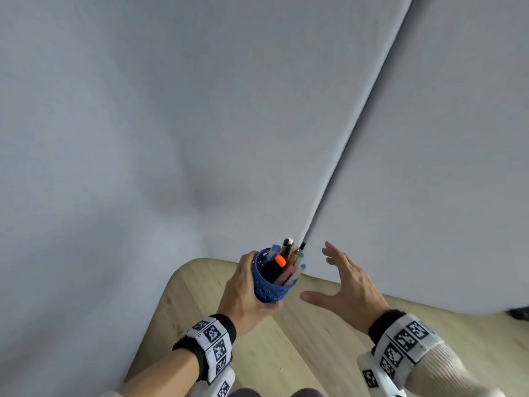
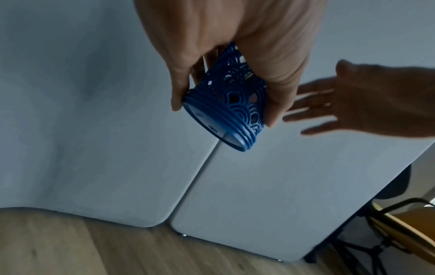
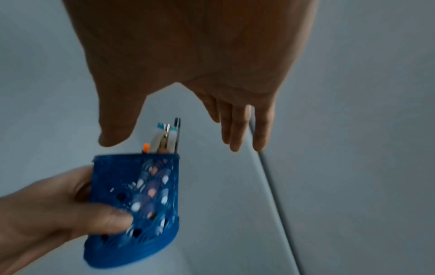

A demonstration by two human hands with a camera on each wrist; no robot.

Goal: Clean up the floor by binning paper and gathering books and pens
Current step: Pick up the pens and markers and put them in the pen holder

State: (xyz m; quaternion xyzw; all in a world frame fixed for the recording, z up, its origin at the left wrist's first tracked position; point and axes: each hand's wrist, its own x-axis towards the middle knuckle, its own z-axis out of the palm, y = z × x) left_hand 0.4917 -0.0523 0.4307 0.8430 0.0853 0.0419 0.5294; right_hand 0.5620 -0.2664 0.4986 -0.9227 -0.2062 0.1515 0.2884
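White worktop [image 1: 171,110]: left hand [image 1: 246,293] fingers wrap blue pen cup [image 1: 272,285] holding pens [image 1: 286,259]; right hand [image 1: 349,285] beside it, fingers spread, apart.

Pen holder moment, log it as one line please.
left hand: grips blue pen holder, tilted, pens inside | right hand: fingers spread, beside holder, not touching | below: white table
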